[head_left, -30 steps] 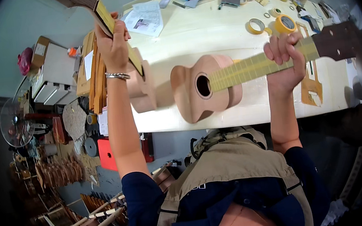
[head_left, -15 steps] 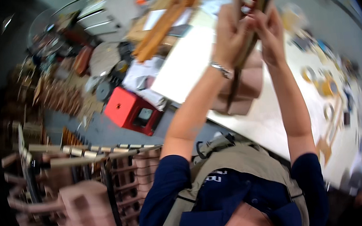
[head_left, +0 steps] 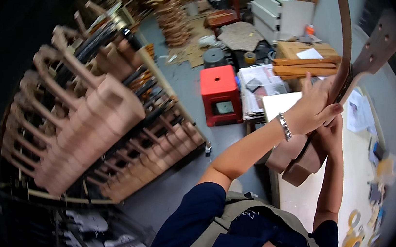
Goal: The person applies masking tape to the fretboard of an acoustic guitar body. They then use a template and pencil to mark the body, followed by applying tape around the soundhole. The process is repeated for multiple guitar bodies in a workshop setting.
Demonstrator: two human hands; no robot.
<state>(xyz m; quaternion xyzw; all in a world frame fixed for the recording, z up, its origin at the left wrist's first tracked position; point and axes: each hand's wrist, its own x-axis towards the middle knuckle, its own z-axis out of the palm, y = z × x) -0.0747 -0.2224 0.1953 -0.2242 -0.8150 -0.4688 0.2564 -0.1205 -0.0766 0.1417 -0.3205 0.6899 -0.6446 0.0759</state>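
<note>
Two ukuleles (head_left: pixel 309 152), necks in both hands' grip (head_left: pixel 316 107)

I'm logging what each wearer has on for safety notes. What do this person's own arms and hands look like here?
Both arms are bare from short dark navy sleeves down. The left hand has a silver beaded bracelet at the wrist and dark red polish on the thumbnail. The right hand is mostly hidden behind it; no gloves show. A beige-grey apron strap crosses the shoulder.

Both arms rise from the lower middle of the frame toward the right. The left hand (head_left: pixel 312 106), a bracelet at its wrist, is curled closed. The right hand (head_left: pixel 330 130) sits just beneath it, mostly hidden.
</note>
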